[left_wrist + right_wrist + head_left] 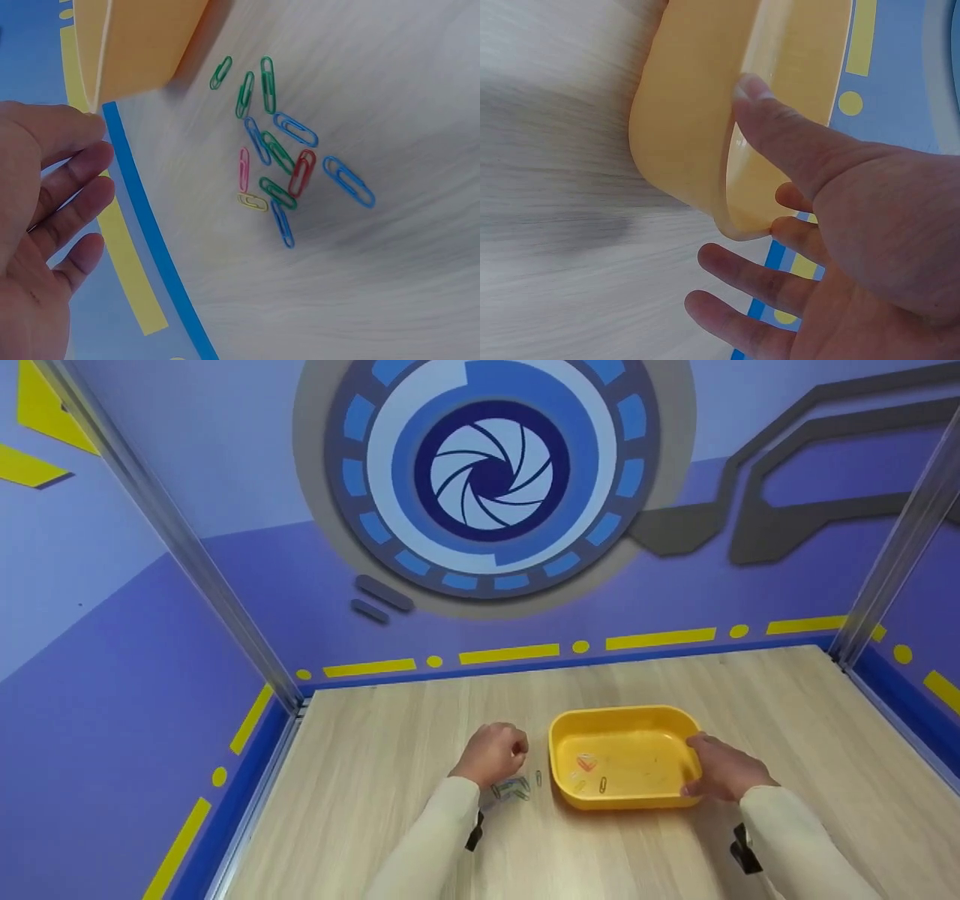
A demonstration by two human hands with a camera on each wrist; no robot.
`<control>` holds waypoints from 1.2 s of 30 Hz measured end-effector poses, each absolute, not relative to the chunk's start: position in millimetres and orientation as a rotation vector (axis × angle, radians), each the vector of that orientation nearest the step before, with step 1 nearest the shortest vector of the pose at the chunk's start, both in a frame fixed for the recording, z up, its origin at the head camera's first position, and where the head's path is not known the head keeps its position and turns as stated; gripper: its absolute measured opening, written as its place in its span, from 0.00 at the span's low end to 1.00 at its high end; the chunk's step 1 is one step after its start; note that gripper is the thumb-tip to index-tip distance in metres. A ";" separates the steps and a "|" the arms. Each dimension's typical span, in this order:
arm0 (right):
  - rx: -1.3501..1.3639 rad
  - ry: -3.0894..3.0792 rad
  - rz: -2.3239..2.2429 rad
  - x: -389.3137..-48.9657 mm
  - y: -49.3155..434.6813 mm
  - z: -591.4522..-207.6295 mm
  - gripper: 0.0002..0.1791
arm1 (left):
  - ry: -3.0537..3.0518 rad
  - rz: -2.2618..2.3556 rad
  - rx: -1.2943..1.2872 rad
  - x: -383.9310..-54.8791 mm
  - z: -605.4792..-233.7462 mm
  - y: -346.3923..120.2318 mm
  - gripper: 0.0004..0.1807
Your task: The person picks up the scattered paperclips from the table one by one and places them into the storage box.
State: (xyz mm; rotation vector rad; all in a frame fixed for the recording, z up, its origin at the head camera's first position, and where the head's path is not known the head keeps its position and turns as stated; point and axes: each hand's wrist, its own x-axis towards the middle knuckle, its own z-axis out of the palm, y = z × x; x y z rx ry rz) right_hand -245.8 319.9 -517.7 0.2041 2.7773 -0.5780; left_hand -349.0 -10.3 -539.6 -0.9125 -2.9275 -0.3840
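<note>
My left hand (493,753) hovers just left of a yellow plastic tray (628,804), above loose paper clips (511,788). In the left wrist view its fingers are loosely bent, the thumb lies close to the forefinger, and nothing shows between them. Several green, blue, red, pink and yellow clips lie together on the table there, among them a red paper clip (302,173). My right hand (726,769) grips the tray's right end; its thumb (761,112) lies over the near rim. Inside the tray are a few clips, including a dark one (603,785).
The wooden tabletop (382,750) extends around the tray. Behind it stands a blue and purple printed wall (270,592), with metal posts at the left corner (247,630) and right corner (877,577).
</note>
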 end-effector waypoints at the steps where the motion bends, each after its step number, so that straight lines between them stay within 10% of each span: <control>1: 0.203 2.774 -0.576 -245.7 320.2 -517.4 0.48 | -2.931 -0.384 -0.911 -348.8 -540.6 -10.5 0.03; 36: 0.162 2.786 -0.525 -245.8 319.1 -515.6 0.45 | -2.994 -0.280 -0.980 -341.7 -586.3 -6.9 0.08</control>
